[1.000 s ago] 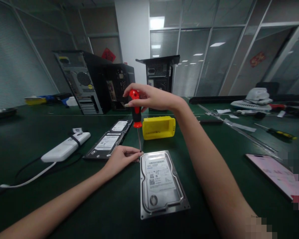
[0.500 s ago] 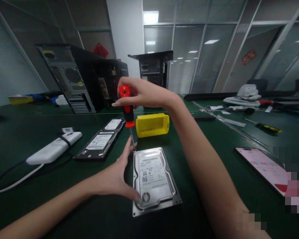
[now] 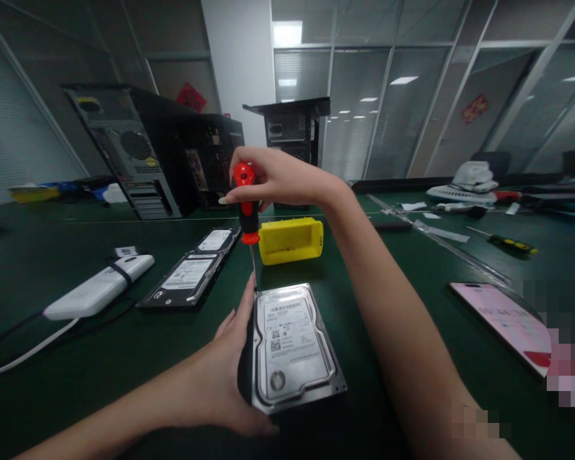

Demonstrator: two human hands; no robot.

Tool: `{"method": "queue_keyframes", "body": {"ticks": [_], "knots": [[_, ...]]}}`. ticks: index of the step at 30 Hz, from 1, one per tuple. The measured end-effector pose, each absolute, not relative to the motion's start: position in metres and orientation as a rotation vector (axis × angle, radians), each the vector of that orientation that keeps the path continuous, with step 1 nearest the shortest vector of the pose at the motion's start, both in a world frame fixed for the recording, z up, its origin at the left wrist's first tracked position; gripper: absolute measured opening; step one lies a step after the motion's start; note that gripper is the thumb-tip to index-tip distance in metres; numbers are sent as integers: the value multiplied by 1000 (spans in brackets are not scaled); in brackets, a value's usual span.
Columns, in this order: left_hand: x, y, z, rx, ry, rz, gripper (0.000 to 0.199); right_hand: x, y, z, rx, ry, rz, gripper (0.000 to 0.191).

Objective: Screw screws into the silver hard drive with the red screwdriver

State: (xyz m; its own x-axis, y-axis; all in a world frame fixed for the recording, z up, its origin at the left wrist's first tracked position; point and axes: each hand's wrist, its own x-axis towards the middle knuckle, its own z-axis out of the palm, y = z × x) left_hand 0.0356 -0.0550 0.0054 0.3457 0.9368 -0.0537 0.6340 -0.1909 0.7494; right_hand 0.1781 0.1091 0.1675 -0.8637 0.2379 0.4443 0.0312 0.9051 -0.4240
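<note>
A silver hard drive (image 3: 294,345) with a white label lies flat on the dark green table. My right hand (image 3: 263,179) is closed round the red and black handle of a screwdriver (image 3: 250,220), held upright. Its thin shaft runs down to the drive's far left corner, where the tip is hard to make out. Along the drive's left side, my left hand (image 3: 220,377) holds it: the index finger reaches the far left corner beside the shaft, and the thumb lies at the near edge. The other left fingers are partly hidden.
Behind the drive stands a yellow bin (image 3: 291,241). Two more hard drives (image 3: 191,271) and a white power strip (image 3: 100,287) with cables lie left. On the right are a phone (image 3: 503,322) and another screwdriver (image 3: 510,244). Computer cases (image 3: 158,153) stand at the back.
My left thumb has slid from the drive's top face down to its near edge, and the left hand has shifted nearer. The screwdriver stays at the same corner. The view has shifted slightly.
</note>
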Motion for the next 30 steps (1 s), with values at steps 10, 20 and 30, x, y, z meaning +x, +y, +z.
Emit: {"method": "queue_keyframes", "body": {"ticks": [10, 20, 30], "knots": [[48, -50, -5, 1978, 1470, 654, 151, 178, 116, 164, -251, -2533, 569, 27], [39, -19, -17, 1972, 1462, 806, 142, 183, 129, 160, -429, -2474, 456, 25], [41, 23, -10, 1627, 1393, 996, 103, 197, 146, 158, -547, -2412, 488, 25]]}}
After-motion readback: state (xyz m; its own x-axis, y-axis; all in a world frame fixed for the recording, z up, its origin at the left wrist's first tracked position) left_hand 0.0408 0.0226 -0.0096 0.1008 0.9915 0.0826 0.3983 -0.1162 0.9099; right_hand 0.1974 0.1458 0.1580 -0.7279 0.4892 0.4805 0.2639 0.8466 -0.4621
